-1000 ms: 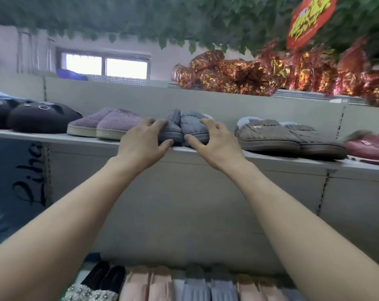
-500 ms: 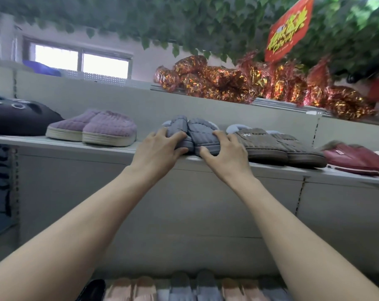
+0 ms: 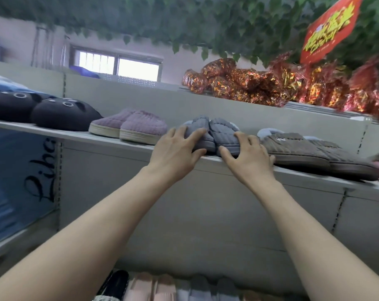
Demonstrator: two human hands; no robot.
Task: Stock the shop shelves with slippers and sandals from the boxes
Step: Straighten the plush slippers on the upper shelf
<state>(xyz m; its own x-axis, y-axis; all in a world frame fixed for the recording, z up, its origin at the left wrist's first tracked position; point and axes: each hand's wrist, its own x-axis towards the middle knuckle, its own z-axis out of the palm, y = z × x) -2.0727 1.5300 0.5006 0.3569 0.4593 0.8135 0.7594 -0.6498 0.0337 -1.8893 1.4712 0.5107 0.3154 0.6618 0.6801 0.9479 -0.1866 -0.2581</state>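
Note:
A pair of grey quilted slippers [image 3: 214, 132] stands toes-forward on the pale upper shelf [image 3: 75, 134], side by side and touching. My left hand [image 3: 176, 152] rests on the left slipper, fingers spread over its toe and thumb under the front edge. My right hand [image 3: 248, 156] holds the right slipper the same way from its right side. Both arms reach up from below.
On the same shelf stand black animal-face slippers [image 3: 62, 115] and purple slippers [image 3: 130, 127] to the left, brown slippers [image 3: 303, 149] close on the right. Foil-wrapped packs [image 3: 260, 88] lie on top. A lower row of pink and grey sandals [image 3: 162, 287] sits below.
The grey pair slid right along the shelf between my hands, close to the brown slippers. The view shifted between frames. My hands stay on the toes.

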